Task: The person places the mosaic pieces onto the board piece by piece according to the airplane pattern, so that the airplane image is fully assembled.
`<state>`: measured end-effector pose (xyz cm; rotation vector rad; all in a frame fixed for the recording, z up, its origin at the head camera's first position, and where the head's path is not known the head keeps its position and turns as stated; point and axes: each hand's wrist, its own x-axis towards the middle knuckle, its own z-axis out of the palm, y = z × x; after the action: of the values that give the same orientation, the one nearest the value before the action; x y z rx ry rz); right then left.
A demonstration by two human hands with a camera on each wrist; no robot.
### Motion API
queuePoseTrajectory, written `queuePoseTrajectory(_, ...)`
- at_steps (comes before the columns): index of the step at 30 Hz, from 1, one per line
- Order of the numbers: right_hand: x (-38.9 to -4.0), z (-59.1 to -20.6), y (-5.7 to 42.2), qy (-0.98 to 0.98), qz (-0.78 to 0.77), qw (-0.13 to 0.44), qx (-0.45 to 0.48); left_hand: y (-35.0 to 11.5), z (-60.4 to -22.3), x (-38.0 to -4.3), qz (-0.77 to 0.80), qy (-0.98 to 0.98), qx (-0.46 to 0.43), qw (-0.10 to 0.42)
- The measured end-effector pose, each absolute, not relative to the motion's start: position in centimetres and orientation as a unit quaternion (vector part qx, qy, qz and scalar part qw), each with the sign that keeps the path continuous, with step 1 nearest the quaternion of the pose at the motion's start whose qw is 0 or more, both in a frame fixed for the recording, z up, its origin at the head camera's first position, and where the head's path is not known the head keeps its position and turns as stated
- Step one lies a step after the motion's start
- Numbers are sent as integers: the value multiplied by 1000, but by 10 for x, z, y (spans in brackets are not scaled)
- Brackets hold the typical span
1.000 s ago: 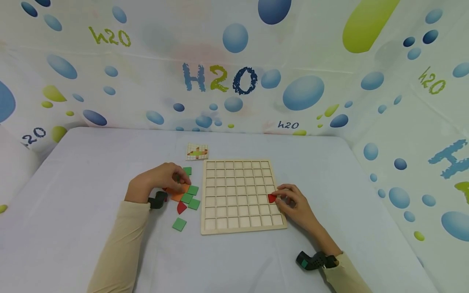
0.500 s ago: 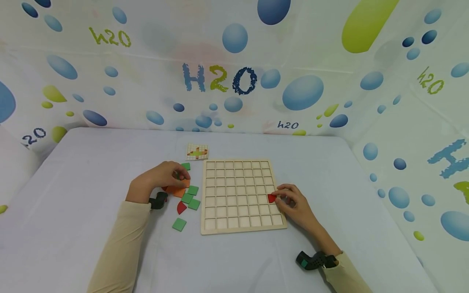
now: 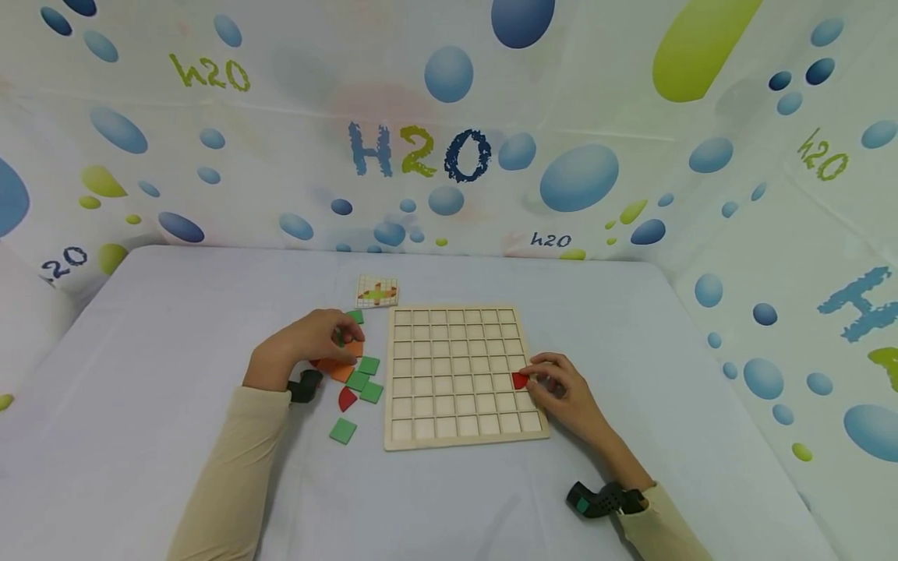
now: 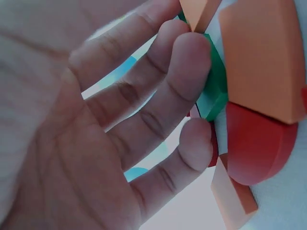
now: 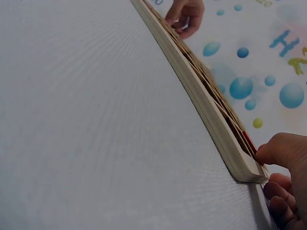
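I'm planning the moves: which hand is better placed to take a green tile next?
Probably the left hand, which is at the loose pieces, close to several green tiles. The right hand is at the board's right edge, fingertips at a red piece.

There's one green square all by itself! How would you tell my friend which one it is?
Find the big wooden grid board on the white table. Look just left of it, where coloured pieces lie in a bunch by the left hand. Your green square is nearest the picture's bottom edge, touching no other piece, while the other green ones are up in the bunch.
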<state>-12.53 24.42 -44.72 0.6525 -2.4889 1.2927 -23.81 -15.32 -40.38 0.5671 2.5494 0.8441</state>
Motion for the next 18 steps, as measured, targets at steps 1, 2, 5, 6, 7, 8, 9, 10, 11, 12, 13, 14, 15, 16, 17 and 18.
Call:
queuePoseTrajectory(1, -124, -444, 243, -856, 446, 130, 227, -154, -404, -238, 301, 911, 202, 196)
queuePoseTrajectory(2, -123, -442, 243, -856, 445, 129, 228, -154, -405, -238, 301, 911, 202, 195)
queuePoseTrajectory(5, -122, -439, 241, -856, 444, 129, 229, -155, -406, -238, 298, 913, 205, 188)
queuePoseTrajectory(6, -122, -439, 241, -856, 444, 130, 231, -155, -407, -239, 297, 914, 206, 185)
queuePoseTrajectory(7, -122, -439, 242, -855, 444, 131, 232, -155, -408, -239, 297, 914, 207, 182)
queuePoseTrajectory(8, -122, -439, 242, -855, 444, 131, 233, -155, -408, -239, 297, 914, 209, 180)
queuePoseTrajectory(9, -122, -439, 242, -854, 445, 132, 234, -155, -409, -239, 296, 915, 211, 176)
queuePoseTrajectory(10, -122, -439, 242, -854, 444, 133, 235, -155, -409, -239, 296, 915, 213, 174)
queuePoseTrajectory(11, -122, -440, 242, -854, 444, 133, 235, -155, -410, -239, 296, 915, 214, 172)
queuePoseTrajectory(12, -122, -440, 242, -855, 444, 133, 234, -155, -410, -239, 296, 915, 215, 172)
queuePoseTrajectory(13, -122, -440, 242, -855, 444, 132, 233, -155, -410, -239, 296, 915, 214, 172)
queuePoseTrajectory(14, -122, -440, 242, -856, 444, 132, 231, -155, -410, -239, 295, 916, 213, 172)
queuePoseTrajectory(15, -121, -440, 242, -856, 443, 131, 229, -155, -409, -238, 295, 916, 209, 174)
queuePoseTrajectory(16, -121, -439, 242, -857, 443, 131, 228, -155, -409, -238, 297, 916, 204, 179)
queuePoseTrajectory(17, -121, -439, 242, -858, 443, 131, 227, -155, -408, -238, 297, 916, 198, 183)
queuePoseTrajectory(18, -121, -439, 242, -857, 443, 130, 227, -154, -407, -237, 298, 916, 192, 186)
